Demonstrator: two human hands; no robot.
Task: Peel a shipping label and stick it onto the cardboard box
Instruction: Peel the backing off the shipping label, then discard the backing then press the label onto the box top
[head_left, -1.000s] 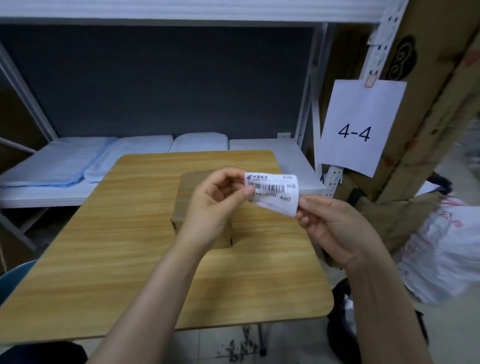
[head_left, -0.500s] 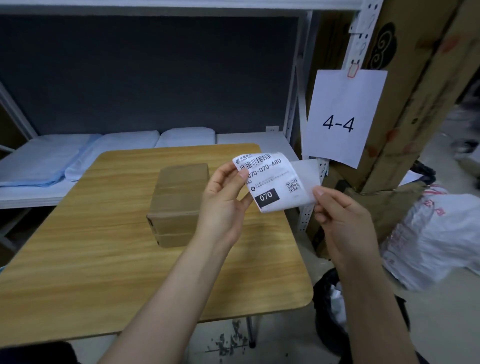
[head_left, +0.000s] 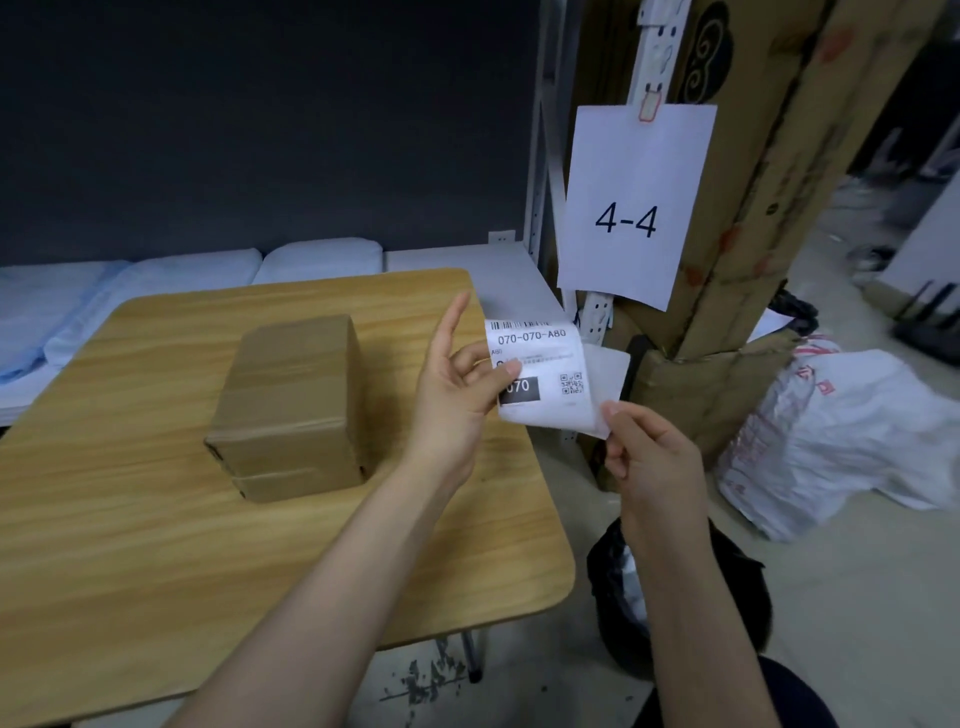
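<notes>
A taped brown cardboard box (head_left: 291, 405) stands on the wooden table (head_left: 156, 545), left of both hands. My left hand (head_left: 457, 395) pinches the left edge of a white shipping label (head_left: 545, 369) printed with a barcode, "070-070-A80" and a QR code. My right hand (head_left: 649, 457) pinches the lower right corner of the white backing sheet (head_left: 608, 374), which sticks out behind the label on the right. Label and backing are held in the air past the table's right edge, apart from the box.
A metal shelf (head_left: 457, 260) with blue-white folded bags runs behind the table. A "4-4" paper sign (head_left: 634, 202) hangs on a rack post beside tall cardboard. A black bin (head_left: 618, 587) sits below my right hand, and a white plastic sack (head_left: 831, 436) lies on the floor to the right.
The label has unrolled and come further away from its backing, which now shows on the right. Both hands moved right, off the box, and the view shifted right.
</notes>
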